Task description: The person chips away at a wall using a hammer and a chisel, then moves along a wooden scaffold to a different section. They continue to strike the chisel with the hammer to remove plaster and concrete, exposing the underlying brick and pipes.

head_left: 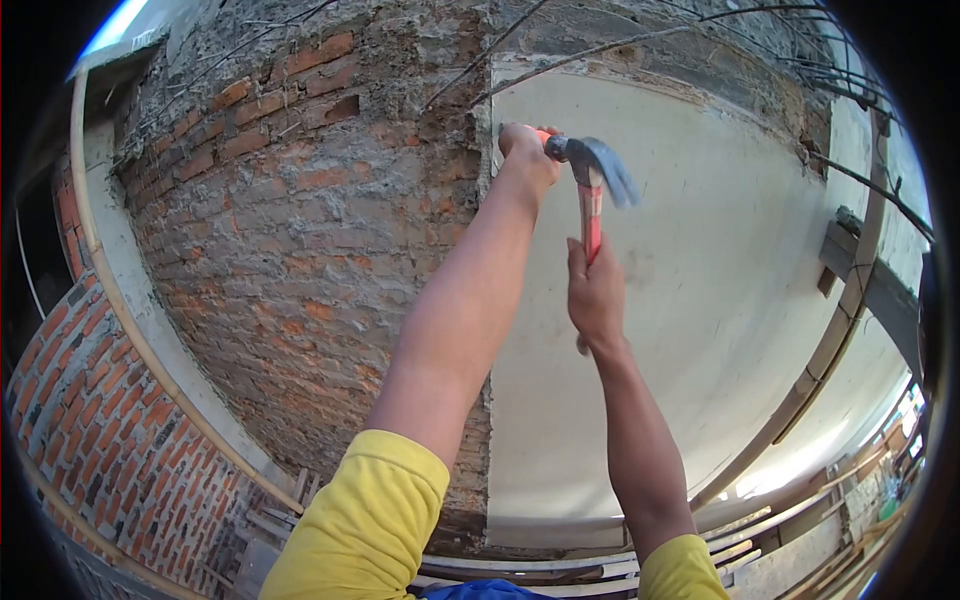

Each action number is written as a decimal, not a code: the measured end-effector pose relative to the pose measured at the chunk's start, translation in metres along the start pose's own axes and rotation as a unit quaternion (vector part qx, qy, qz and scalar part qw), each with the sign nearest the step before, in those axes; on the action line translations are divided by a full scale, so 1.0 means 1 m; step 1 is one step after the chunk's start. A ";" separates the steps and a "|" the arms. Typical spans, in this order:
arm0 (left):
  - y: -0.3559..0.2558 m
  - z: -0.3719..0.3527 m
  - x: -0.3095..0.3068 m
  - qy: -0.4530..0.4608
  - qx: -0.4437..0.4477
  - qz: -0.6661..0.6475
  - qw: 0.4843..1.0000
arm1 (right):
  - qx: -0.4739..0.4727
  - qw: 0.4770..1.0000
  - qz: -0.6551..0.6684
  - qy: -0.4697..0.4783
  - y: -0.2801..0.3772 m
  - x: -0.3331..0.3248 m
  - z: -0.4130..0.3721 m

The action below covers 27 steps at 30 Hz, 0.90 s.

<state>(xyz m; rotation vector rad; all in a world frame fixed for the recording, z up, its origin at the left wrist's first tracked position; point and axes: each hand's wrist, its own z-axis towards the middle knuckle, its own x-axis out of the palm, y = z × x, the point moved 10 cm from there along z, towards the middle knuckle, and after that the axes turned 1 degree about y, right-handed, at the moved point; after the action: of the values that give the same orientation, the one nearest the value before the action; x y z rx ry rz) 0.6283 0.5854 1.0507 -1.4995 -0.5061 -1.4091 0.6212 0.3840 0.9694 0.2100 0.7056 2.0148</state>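
Observation:
My right hand is wrapped round the red and pale handle of a claw hammer. The hammer's grey head is raised, its claw slightly blurred and pointing right. Up at the left edge of the pale plaster, my left hand is closed on an orange-handled chisel, mostly hidden by the fingers. The hammer's striking face is right at the chisel's orange end. Behind both hands stands the wall, with rough bare brick on the left and smooth plaster on the right.
Bent steel bars cross the top of the wall. A bamboo pole slants down the left side, near another brick wall. Wooden beams stand at the right. Planks and poles lie below me.

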 end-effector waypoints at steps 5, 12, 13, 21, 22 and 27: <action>-0.003 -0.013 0.003 -0.012 -0.010 -0.011 1.000 | -0.061 0.969 0.205 -0.126 0.044 -0.050 -0.021; -0.001 -0.003 0.002 -0.015 -0.021 -0.022 0.999 | -0.265 0.930 0.111 -0.230 0.038 -0.045 -0.021; 0.002 0.016 0.000 0.004 -0.025 -0.004 1.000 | -0.131 0.981 0.063 -0.129 0.020 -0.021 -0.004; 0.001 -0.014 0.002 -0.020 -0.005 -0.020 1.000 | -0.082 0.961 0.189 -0.185 0.047 -0.064 -0.024; 0.002 -0.018 0.001 -0.034 -0.021 -0.037 0.998 | -0.146 0.928 0.260 -0.225 0.065 -0.076 -0.028; -0.001 -0.003 0.001 -0.019 -0.003 -0.021 1.000 | -0.045 0.809 0.580 -0.088 -0.035 -0.010 0.000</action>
<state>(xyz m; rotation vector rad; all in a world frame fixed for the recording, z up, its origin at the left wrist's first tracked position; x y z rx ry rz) 0.6259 0.5828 1.0512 -1.5310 -0.5583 -1.4182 0.6529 0.3886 0.9513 0.9436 0.3425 3.1095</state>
